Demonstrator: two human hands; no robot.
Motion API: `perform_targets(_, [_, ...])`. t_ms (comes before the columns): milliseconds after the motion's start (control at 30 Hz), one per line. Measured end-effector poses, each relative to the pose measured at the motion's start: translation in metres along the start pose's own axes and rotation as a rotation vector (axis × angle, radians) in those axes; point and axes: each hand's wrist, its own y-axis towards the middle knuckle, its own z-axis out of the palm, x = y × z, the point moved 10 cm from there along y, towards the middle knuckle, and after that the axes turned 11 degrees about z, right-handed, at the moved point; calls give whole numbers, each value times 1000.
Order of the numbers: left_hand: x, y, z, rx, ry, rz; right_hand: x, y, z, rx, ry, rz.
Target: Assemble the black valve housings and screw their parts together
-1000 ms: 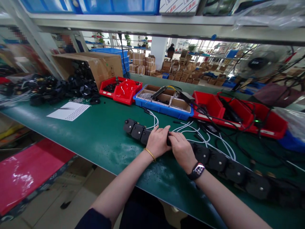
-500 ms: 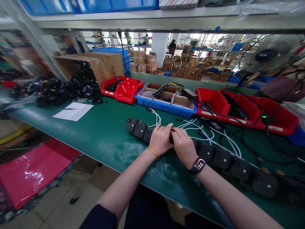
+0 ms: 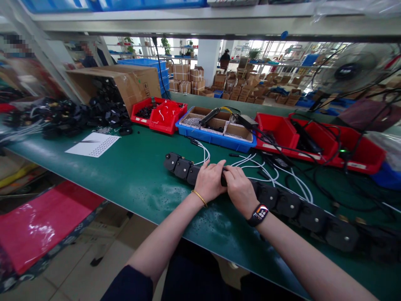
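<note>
A row of black plastic housings point(image 3: 292, 206) runs slantwise across the green table, each with a small round silver spot. Near the middle of this row, my left hand point(image 3: 210, 180) and my right hand point(image 3: 240, 188) meet, both closed with curled fingers. Between them a small part of one black housing point(image 3: 223, 179) shows; the rest is covered by my fingers. White cables point(image 3: 266, 171) lie just behind the row, some ending in black plugs. At the row's left end, several housings point(image 3: 181, 168) sit uncovered beside my left hand.
Behind the row stand a blue tray point(image 3: 216, 140) of screws with an electric screwdriver point(image 3: 210, 117) across it, and red bins point(image 3: 360, 155) tangled with black cables. A white sheet point(image 3: 94, 144) lies left, before a tipped carton point(image 3: 138, 85) spilling black parts. A shelf point(image 3: 175, 23) crosses overhead.
The whole view has shifted slightly, so things sit a little further left and up. My hands keep nearly the same grip on the black housing.
</note>
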Motion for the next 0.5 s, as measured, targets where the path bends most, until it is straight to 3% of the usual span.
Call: perform_targets(500, [-6,-1,-2,5,32,45,-4,-8,-1,-5,64,42])
